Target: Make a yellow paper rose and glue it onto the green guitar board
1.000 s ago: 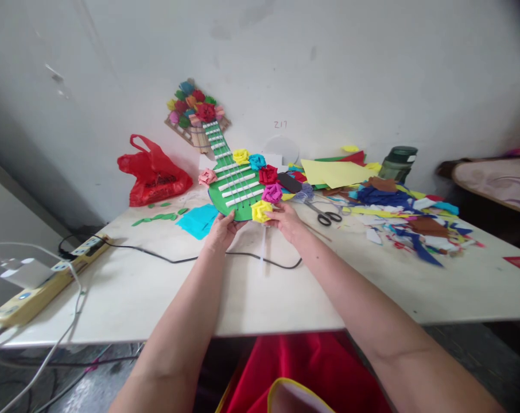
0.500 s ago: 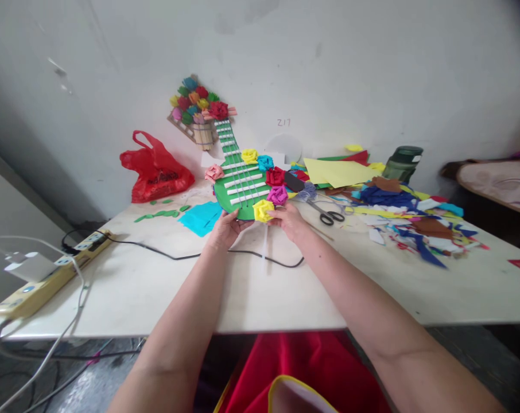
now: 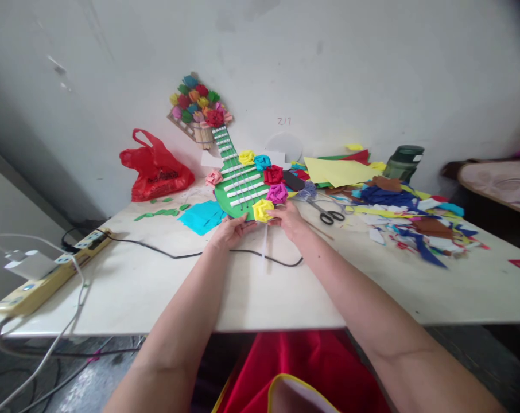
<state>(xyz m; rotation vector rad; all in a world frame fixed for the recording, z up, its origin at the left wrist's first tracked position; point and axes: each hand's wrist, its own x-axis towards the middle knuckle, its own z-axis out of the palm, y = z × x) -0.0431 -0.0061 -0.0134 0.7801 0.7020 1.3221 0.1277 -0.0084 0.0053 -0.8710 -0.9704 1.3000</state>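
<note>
A green paper guitar [image 3: 228,198] with white strips and thin strings is held tilted above the table, its neck pointing away to the upper left. My left hand [image 3: 233,230] grips its bottom edge, thumb on the front face. My right hand [image 3: 288,219] pinches the lower right edge beside a yellow paper flower [image 3: 263,210]. Magenta [image 3: 278,193], red and blue paper flowers run up the right side, and a pink flower [image 3: 214,178] sits on the left. A red flower [image 3: 215,118] tops the neck. A whitish strip [image 3: 264,244] hangs below the guitar.
Scissors [image 3: 329,215] lie right of the guitar, near a heap of paper scraps [image 3: 432,226] and a green bottle [image 3: 403,164]. Blue paper [image 3: 202,218], green paper leaves [image 3: 160,213], a red bag [image 3: 160,172] and a power strip [image 3: 49,281] are leftward. A black cable [image 3: 156,250] crosses the table.
The guitar's neck has tipped slightly down and to the left. My left hand has slid a little to the right along the bottom edge; my right hand has barely moved.
</note>
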